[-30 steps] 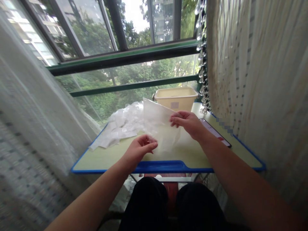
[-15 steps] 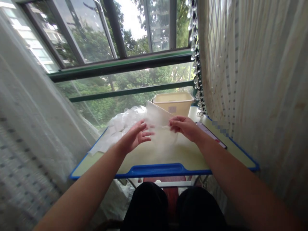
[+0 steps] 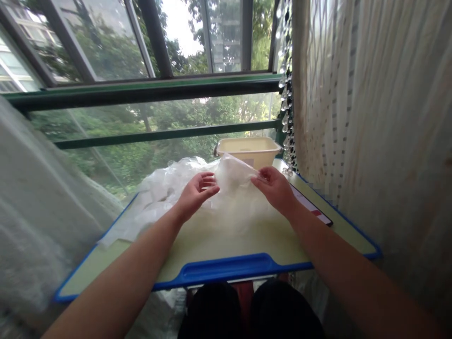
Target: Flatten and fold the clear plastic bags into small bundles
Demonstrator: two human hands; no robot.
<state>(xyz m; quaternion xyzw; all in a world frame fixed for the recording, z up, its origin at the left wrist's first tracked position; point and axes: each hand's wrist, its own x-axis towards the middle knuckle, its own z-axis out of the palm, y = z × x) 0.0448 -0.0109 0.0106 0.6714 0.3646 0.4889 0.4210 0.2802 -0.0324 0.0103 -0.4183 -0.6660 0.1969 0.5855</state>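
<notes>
Head view: left hand (image 3: 198, 192), spread moments ago, now loosely curling beside plastic bag (image 3: 233, 178), gripping nothing visible; right hand (image 3: 274, 187) pinching bag's edge, supporting it alone.

The left hand (image 3: 192, 195) has risen beside the translucent plastic (image 3: 235, 186), from its lower end toward its top.

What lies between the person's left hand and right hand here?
In the head view, a translucent plastic bag fills most of that stretch, pinched by the right hand; whether the left hand touches its edge, I cannot tell.
</notes>
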